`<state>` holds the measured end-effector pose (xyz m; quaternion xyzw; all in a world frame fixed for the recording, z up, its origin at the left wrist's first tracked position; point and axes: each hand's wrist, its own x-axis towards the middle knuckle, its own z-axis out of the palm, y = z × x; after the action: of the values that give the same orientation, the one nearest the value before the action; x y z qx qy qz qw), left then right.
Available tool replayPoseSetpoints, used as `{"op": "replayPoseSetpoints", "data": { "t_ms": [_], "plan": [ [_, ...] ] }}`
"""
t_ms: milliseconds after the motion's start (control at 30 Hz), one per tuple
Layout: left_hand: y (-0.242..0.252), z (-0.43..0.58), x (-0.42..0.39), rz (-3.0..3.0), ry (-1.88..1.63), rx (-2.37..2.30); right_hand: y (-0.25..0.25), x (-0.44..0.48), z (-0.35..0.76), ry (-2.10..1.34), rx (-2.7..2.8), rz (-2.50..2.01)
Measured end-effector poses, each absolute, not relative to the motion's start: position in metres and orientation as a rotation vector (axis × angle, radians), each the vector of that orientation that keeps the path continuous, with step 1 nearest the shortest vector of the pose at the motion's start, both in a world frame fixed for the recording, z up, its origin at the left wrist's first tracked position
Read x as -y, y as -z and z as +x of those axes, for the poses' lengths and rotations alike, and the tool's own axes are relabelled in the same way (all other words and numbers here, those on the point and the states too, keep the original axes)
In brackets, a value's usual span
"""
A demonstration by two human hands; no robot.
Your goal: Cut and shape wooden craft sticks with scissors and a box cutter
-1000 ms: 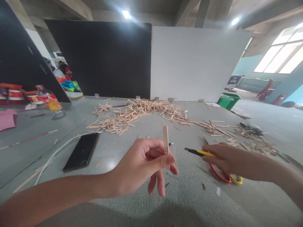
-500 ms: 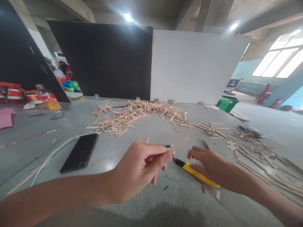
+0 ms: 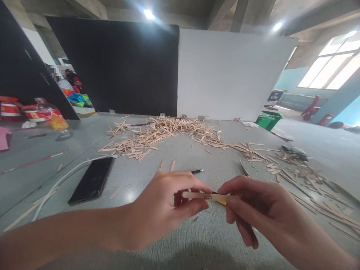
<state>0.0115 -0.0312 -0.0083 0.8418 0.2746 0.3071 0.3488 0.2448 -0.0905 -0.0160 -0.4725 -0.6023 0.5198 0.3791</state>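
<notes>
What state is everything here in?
Left hand: pinching the wooden stick
Right hand: pinching the wooden stick
Wooden stick: held crosswise, dark mark mid-length
Yellow cutter: mostly hidden behind hands
Phone: lying flat, screen dark
Pen-like tool: lying, partly hidden
Loose sticks: piled and scattered
Bottle: upright
Ceiling lights: lit

A white partition panel (image 3: 225, 75) is stood upright on a grey tabletop (image 3: 222, 165), a black panel (image 3: 123, 67) being set at its left edge. Above the white panel, concrete beams (image 3: 219, 17) are exposed; one lamp (image 3: 149, 14) is lit to its upper left, another over its right end. To its right, green bins (image 3: 264, 122), grey floor (image 3: 317, 142) and a bright paned window (image 3: 332, 65) are seen.
</notes>
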Motion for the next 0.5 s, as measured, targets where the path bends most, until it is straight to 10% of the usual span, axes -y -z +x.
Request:
{"op": "replayPoseSetpoints", "data": {
  "t_ms": [500],
  "plan": [
    [-0.004,0.011,0.031,1.532,-0.458,-0.723,0.01,0.094,0.243,-1.511,1.563,-1.274]
  ]
}}
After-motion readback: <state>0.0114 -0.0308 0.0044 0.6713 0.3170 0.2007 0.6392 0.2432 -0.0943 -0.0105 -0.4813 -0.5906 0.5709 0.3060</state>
